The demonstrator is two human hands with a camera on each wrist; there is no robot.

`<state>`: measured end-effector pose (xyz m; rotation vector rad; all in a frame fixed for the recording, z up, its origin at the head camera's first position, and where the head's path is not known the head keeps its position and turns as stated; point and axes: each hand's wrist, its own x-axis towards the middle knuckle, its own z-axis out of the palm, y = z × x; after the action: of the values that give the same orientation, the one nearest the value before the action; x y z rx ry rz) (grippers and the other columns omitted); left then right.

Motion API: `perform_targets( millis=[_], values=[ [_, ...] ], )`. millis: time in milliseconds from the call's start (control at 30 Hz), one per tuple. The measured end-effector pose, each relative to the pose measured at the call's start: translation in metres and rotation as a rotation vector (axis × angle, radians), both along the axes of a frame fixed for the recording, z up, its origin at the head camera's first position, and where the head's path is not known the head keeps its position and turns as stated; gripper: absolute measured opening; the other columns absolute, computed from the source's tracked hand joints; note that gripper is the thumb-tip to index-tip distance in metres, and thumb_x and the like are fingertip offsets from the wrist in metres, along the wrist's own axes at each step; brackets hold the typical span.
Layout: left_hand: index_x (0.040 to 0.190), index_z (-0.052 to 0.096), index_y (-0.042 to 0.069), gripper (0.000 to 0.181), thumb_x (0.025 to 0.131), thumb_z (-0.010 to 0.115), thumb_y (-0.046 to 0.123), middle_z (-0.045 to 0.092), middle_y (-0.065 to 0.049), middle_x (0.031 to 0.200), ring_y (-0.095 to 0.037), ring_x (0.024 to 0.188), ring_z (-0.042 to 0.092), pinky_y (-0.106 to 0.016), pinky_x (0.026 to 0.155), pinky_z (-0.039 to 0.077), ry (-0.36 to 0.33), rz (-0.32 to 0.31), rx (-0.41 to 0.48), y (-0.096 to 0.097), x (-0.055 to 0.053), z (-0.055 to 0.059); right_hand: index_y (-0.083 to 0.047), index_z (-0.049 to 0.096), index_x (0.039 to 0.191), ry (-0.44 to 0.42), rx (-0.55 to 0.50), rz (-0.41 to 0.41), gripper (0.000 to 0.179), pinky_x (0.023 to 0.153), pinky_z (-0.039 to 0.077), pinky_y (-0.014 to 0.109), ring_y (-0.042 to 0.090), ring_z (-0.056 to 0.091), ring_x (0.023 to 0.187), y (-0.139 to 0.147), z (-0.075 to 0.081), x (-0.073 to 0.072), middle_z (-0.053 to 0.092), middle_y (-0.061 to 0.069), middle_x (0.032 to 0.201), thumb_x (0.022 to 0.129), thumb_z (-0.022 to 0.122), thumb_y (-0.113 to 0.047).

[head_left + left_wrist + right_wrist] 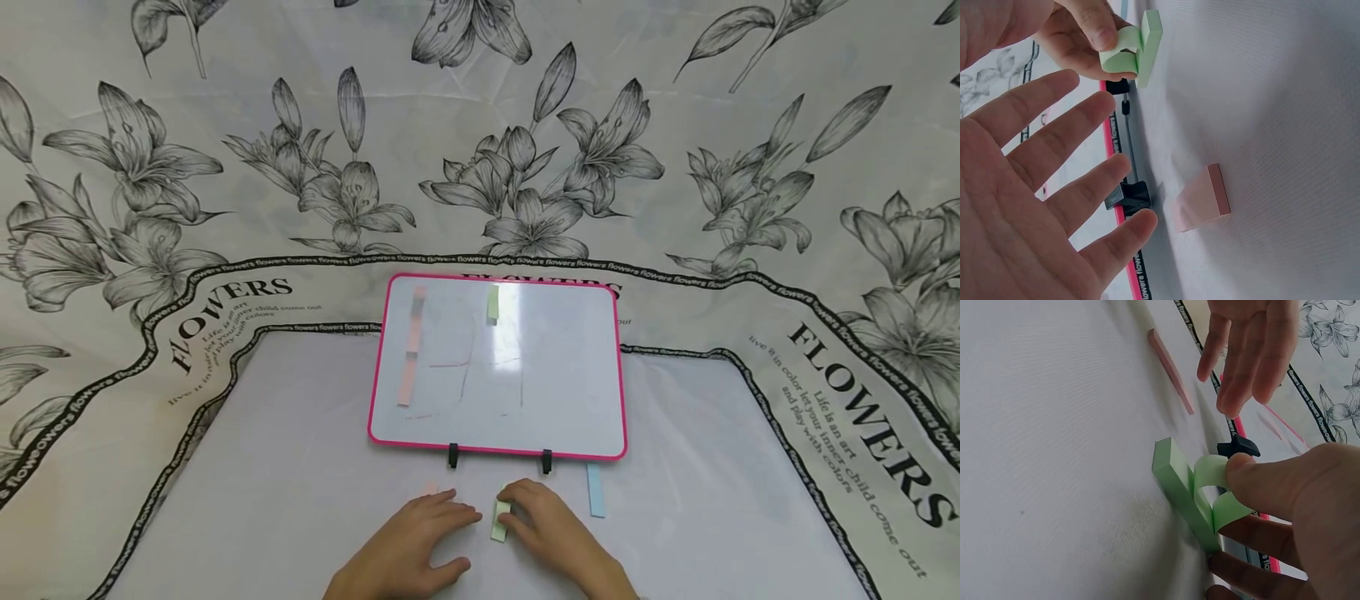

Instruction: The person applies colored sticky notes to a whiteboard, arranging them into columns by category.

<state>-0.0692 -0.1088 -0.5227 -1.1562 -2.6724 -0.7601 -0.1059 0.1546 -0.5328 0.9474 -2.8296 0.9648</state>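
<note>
My right hand (pixel 555 533) pinches a curled-up strip (pixel 1230 511) of a light green sticky-note pad (pixel 1179 482) between thumb and fingers. Two curled green loops show at the thumb in the right wrist view, and the narrow pad is on the white cloth. To its left, my left hand (pixel 408 542) is held with its fingers spread and holds nothing. A pink sticky-note pad (pixel 1202 201) lies beyond the left fingers, mostly hidden by that hand in the head view.
A pink-rimmed whiteboard (pixel 566 375) leans on a stand with black clips (pixel 547 461) behind my hands. It bears a column of pink strips (pixel 413 333), a green strip (pixel 492 306) and faint red lines. A blue sticky-note pad (pixel 596 492) lies at the right.
</note>
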Motion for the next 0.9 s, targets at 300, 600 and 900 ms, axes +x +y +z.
perform_targets(
  millis=[300,600,900],
  values=[
    [0.133,0.067,0.018,0.044,0.093,0.072,0.034,0.070,0.011,0.128,-0.030,0.128,0.064,-0.050,0.103,0.053,-0.028,0.004,-0.016,0.000,0.000,0.004,-0.006,0.072,0.119,-0.138,-0.053,-0.065,0.023,0.098,0.057,0.044,0.020,0.069,0.115,-0.001,0.002,-0.007,0.074,0.001,0.117,0.096,0.069,-0.006],
    [0.133,0.067,0.017,0.044,0.093,0.072,0.033,0.071,0.011,0.127,-0.030,0.126,0.065,-0.049,0.103,0.053,-0.031,-0.014,0.001,0.002,-0.001,0.003,-0.008,0.075,0.113,-0.083,-0.041,-0.060,0.023,0.092,0.058,0.038,0.015,0.070,0.106,-0.006,-0.001,-0.010,0.075,-0.002,0.110,0.093,0.069,0.001],
    [0.132,0.068,0.016,0.044,0.092,0.073,0.033,0.071,0.011,0.127,-0.029,0.126,0.066,-0.047,0.103,0.054,-0.013,-0.011,-0.003,0.001,-0.001,0.002,-0.008,0.074,0.114,-0.049,-0.024,-0.077,0.024,0.085,0.059,0.033,0.009,0.067,0.096,-0.008,-0.005,-0.011,0.074,-0.003,0.102,0.094,0.067,0.002]
  ],
)
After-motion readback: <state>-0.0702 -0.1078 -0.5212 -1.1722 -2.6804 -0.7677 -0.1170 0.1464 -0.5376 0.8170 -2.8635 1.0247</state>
